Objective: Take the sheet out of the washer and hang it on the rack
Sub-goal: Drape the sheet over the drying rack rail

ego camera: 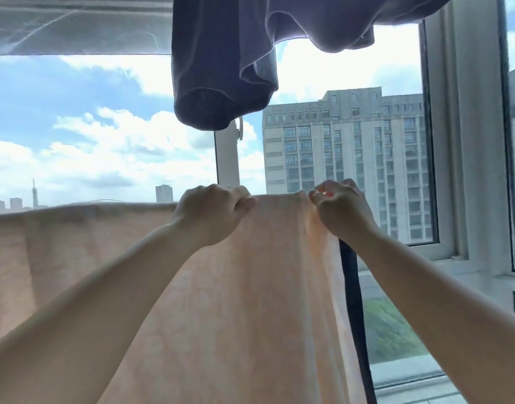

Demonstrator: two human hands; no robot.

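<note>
Head view, facing a tall window (pixel 442 135) in bright daylight. Sky with white cloud fills the left panes; a pale multi-storey building (pixel 346 158) stands outside to the right, low skyline far left.

Sheet (pixel 209 287) — peach-coloured, thin enough that light comes through it — hangs across the lower half of the frame. Its top edge runs nearly level from the far left to just right of centre, folded over a support that the fabric hides; the rack bar itself cannot be made out. The cloth falls in long vertical folds toward the bottom edge.

Left hand (pixel 212 214): fingers curled over the top edge of the sheet, grip clamped on the fabric. Right hand (pixel 340 208): just beside the sheet's right corner, thumb and fingertips pinching the top hem. The two hands are near each other, a short span of hem taut between them. Both forearms reach up from the lower corners.

Dark strap-like strip (pixel 353 301) hangs vertically just right of the sheet's edge, below the right wrist.

Overhead — dark grey garment (pixel 221 68) drooping from above, its lower end well above the hands. White window frame post (pixel 227 158) behind it.
</note>
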